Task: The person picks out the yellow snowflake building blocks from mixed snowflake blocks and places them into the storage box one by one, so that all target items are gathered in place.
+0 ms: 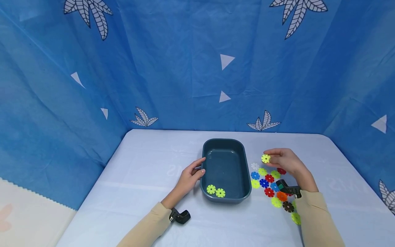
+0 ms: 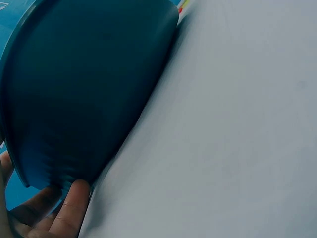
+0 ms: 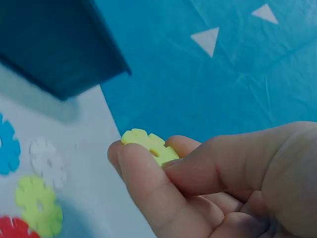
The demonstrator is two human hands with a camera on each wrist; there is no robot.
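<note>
A dark teal rectangular basin [image 1: 226, 168] stands on the table, with two yellow-green notched discs [image 1: 215, 190] lying in its near end. My left hand [image 1: 189, 175] rests against the basin's left side, its fingers [image 2: 72, 210] touching the outer wall with their tips near the rim. Right of the basin and raised above the table, my right hand [image 1: 287, 160] pinches one yellow-green notched disc [image 3: 150, 145] between thumb and fingers. Beneath and nearer to me lies a spread of flat notched discs, among them a white one [image 3: 48, 162], a blue one [image 1: 255, 175] and an orange one [image 1: 282, 196].
A white cloth covers the table [image 1: 148, 171]. Blue curtains [image 1: 191, 68] with leaf and triangle prints hang behind it and at both sides. My right forearm and sleeve [image 1: 319, 218] cover part of the disc spread.
</note>
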